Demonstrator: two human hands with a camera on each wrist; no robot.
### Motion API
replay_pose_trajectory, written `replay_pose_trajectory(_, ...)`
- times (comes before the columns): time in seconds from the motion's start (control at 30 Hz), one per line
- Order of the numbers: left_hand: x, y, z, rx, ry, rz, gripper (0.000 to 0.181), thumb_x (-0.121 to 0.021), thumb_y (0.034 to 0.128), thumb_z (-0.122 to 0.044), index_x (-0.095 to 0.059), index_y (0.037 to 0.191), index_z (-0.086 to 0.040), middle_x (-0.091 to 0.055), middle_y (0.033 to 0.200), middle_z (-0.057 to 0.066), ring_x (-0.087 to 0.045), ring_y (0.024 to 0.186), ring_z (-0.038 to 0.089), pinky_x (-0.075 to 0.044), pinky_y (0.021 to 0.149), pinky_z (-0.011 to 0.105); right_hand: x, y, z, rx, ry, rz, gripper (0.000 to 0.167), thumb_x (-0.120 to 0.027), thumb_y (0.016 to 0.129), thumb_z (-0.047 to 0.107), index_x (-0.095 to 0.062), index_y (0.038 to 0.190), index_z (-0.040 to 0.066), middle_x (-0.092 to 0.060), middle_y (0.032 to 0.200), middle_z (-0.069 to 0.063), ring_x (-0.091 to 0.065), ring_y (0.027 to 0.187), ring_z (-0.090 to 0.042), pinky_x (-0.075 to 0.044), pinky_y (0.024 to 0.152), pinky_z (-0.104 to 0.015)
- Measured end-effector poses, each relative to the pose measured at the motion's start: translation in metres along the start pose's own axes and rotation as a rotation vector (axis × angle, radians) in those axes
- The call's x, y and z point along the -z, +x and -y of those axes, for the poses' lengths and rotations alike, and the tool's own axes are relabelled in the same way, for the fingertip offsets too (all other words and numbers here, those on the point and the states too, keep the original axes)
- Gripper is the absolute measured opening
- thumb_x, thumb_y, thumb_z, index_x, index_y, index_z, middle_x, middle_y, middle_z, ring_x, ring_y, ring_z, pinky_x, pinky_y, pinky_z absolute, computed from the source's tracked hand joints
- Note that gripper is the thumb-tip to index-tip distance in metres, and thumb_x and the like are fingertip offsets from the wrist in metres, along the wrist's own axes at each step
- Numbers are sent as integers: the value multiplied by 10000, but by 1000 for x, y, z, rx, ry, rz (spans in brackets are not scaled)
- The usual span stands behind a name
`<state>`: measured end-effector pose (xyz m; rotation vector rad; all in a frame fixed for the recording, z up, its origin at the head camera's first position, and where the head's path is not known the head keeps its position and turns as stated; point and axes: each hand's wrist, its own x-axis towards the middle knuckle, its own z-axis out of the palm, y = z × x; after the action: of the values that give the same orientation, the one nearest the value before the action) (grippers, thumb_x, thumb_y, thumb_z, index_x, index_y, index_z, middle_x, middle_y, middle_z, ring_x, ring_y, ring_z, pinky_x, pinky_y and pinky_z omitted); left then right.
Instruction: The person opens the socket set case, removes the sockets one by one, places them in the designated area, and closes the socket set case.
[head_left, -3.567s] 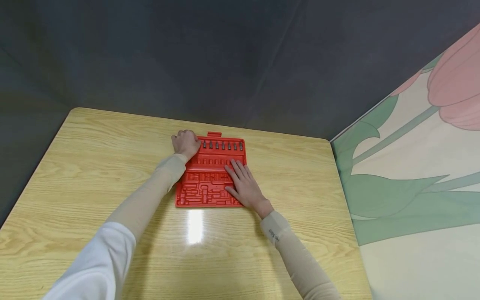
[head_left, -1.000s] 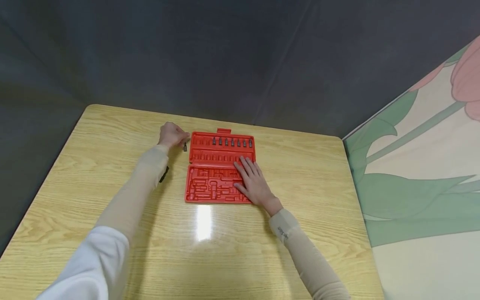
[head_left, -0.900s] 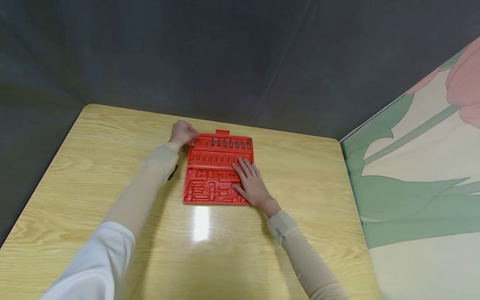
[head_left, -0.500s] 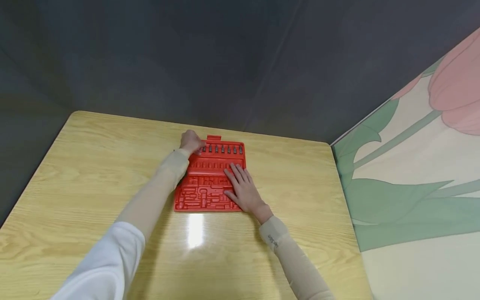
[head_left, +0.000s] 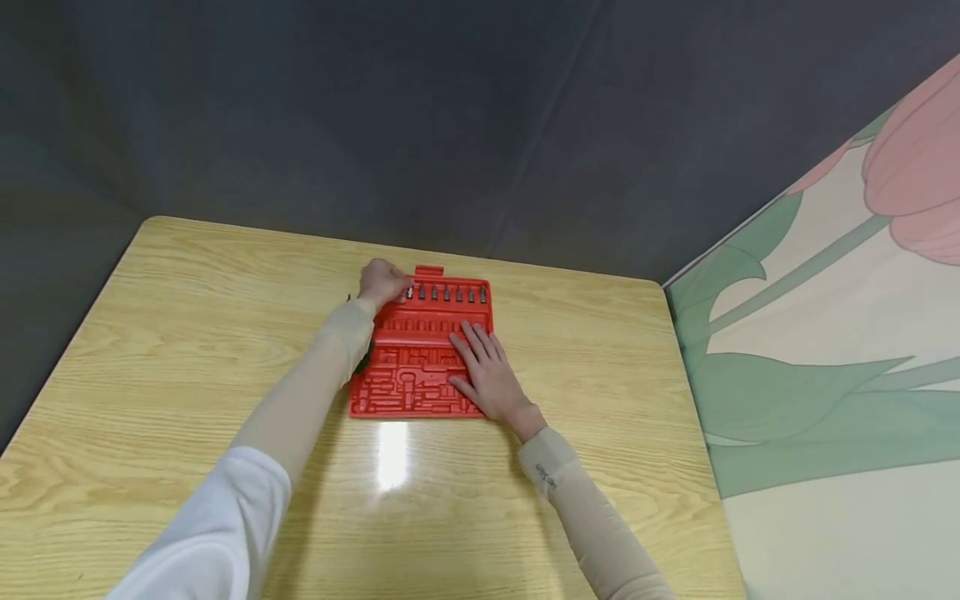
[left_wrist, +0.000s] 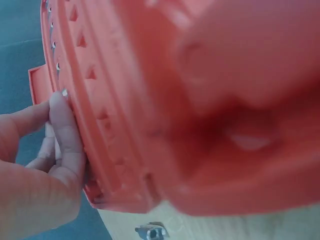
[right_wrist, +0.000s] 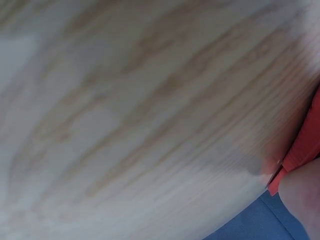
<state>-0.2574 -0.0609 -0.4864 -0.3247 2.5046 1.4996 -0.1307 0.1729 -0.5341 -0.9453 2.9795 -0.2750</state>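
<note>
A red socket case (head_left: 420, 337) lies unfolded on the table, with a row of several small dark driver bits (head_left: 446, 293) in its upper half. My left hand (head_left: 382, 282) is at the upper left of the case. In the left wrist view, thumb and index finger (left_wrist: 62, 120) pinch at the row's near end, where a shiny bit tip (left_wrist: 64, 93) shows; most of that bit is hidden. My right hand (head_left: 487, 375) rests with spread, straight fingers on the right side of the case. The right wrist view shows only part of that hand and the case edge.
On the wooden table (head_left: 600, 375), a small metal piece (left_wrist: 151, 231) lies left of the case. A red latch tab (head_left: 429, 270) sticks out from the far edge. Dark cloth (head_left: 375, 125) hangs behind, and a flower-print wall (head_left: 810, 375) stands at the right.
One second ago my left hand was left of the case, near a small piece on the table. It has moved right to the bit row's left end. The right hand stays put.
</note>
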Motion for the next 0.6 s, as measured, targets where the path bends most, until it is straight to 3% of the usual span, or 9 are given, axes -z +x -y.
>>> replay_pose_trajectory(0.13,-1,-4,1,-49,-46,-19,169,-659,906,-87,-737,984,41,-700,902,178,-635,549,133,-531,541,227,2,0,-1,-3,8,6,690,-467,999,437,-196,1548,117,-95,1600,-140,-57,1461,-307,-33,1166,-463)
replay_pose_trajectory(0.37,-7,-1,3,-21,-152,-62,186,-671,895,-97,-735,1003,39,-701,898,172,-668,592,158,-543,546,227,1,0,-6,5,11,-20,695,-494,991,418,-210,1544,108,-113,1597,-144,-71,1458,-316,-54,1163,-479)
replay_pose_trajectory(0.5,-4,-4,2,12,-307,-70,206,-658,908,-106,-702,1034,51,-678,852,133,-678,626,151,-555,581,228,-1,-2,-7,23,22,-22,696,-495,991,410,-210,1543,96,-112,1595,-155,-81,1455,-327,-70,1160,-491)
replay_pose_trajectory(0.6,7,-6,-4,23,-486,-33,213,-643,920,-88,-656,1053,78,-664,813,119,-689,633,150,-571,658,282,-1,-3,-7,34,27,-39,691,-507,987,404,-234,1535,82,-137,1587,-167,-108,1450,-340,-94,1154,-508)
